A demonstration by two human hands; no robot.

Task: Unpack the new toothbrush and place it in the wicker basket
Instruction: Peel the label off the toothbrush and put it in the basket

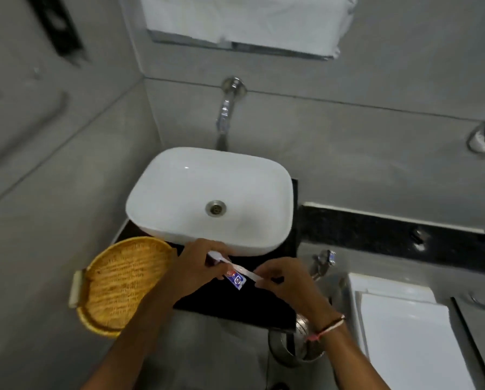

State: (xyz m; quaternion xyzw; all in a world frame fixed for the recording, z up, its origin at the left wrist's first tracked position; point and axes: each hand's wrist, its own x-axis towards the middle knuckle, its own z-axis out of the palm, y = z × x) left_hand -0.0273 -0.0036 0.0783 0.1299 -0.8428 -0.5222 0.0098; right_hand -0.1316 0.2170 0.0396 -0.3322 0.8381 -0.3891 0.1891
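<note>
A white toothbrush (245, 271) lies between my two hands over the black counter, in front of the sink. My left hand (199, 266) grips its head end together with the blue and red wrapper (236, 279), which hangs below the handle. My right hand (283, 282) pinches the handle's other end. The round wicker basket (123, 282) sits to the left of my hands, partly over the counter's left edge, with nothing in it.
A white basin (210, 198) stands on the black counter (235, 302), with a wall tap (226, 114) above it. To the right are a small tap (324, 261), a white toilet cistern (399, 319) and a steel bucket (292, 347) on the floor.
</note>
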